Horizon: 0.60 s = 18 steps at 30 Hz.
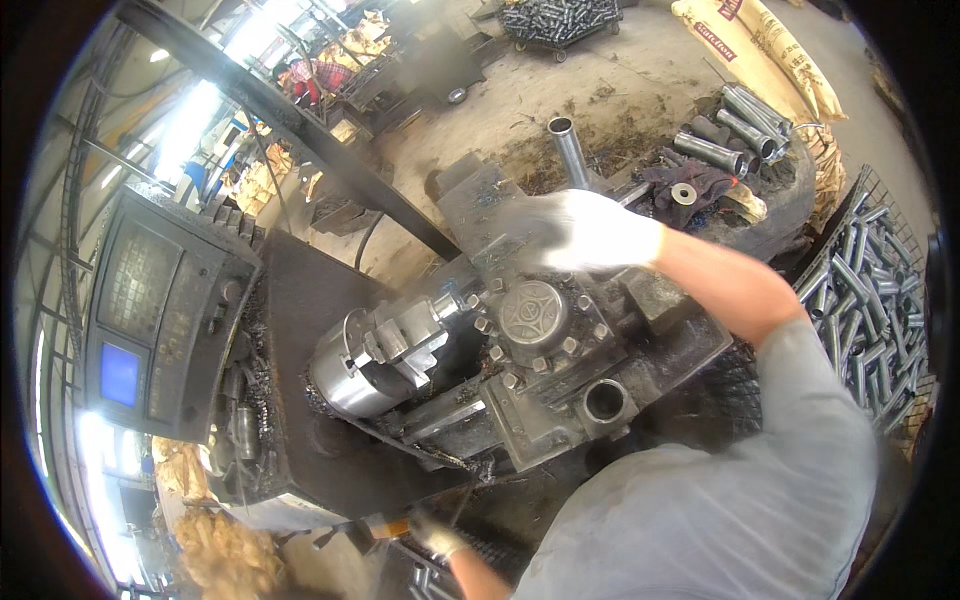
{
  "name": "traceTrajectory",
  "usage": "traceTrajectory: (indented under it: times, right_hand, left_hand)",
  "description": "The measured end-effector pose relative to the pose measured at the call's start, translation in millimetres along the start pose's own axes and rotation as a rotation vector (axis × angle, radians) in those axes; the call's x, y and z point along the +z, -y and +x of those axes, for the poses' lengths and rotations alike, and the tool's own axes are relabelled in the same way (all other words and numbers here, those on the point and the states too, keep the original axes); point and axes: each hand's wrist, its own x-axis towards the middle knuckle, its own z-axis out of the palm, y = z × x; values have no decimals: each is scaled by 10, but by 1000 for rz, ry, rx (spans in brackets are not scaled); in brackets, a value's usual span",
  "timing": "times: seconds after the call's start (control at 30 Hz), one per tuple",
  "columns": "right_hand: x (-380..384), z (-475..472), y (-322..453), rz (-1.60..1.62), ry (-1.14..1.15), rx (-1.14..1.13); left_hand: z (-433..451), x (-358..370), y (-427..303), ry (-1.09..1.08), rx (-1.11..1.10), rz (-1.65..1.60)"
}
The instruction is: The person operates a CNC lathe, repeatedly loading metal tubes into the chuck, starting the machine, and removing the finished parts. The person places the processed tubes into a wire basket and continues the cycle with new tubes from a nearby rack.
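My right hand (pixel 577 231), in a white glove and blurred, is above the far side of the lathe's tool turret (pixel 532 313); whether it holds anything is unclear. Low in the view, my left hand (pixel 436 534), also gloved and blurred, is near an orange part (pixel 390 529) below the lathe; its fingers are indistinct. The lathe chuck (pixel 364 375) has a short shiny metal piece (pixel 448 306) at its jaws, facing the turret. Bolts ring the turret's round cap. An open round bore (pixel 604 400) shows on the near side. A metal tube (pixel 568 150) stands upright beyond my right hand.
A control panel (pixel 161 315) with a lit blue screen stands at the left. Several metal tubes (pixel 712 153) and a dark rag (pixel 686 187) bearing a washer lie at the upper right. A wire basket (pixel 870 300) of tubes is at the right. Another person (pixel 319 79) is far off.
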Motion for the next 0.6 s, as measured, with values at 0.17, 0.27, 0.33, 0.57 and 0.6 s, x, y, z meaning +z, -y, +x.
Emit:
traceTrajectory:
  times: [0.17, 0.27, 0.33, 0.57, 0.6]
  right_hand:
    - [1027, 1676, -25, -105, 602, 342]
    - [1297, 1812, -379, -241, 594, 127]
    - [978, 1772, -875, -373, 612, 178]
    - [88, 1863, -1252, -233, -20, 740]
    - [364, 1896, -952, -518, 125, 537]
  left_hand:
    - [-2, 1516, -1755, -3, 1124, 678]
    - [423, 1916, -2606, -24, 1263, 798]
    - [671, 2015, -2878, 0, 1412, 757]
    - [1029, 2223, -3476, 438, 1061, 1094]
    - [1045, 2251, -3544, 465, 1034, 1163]
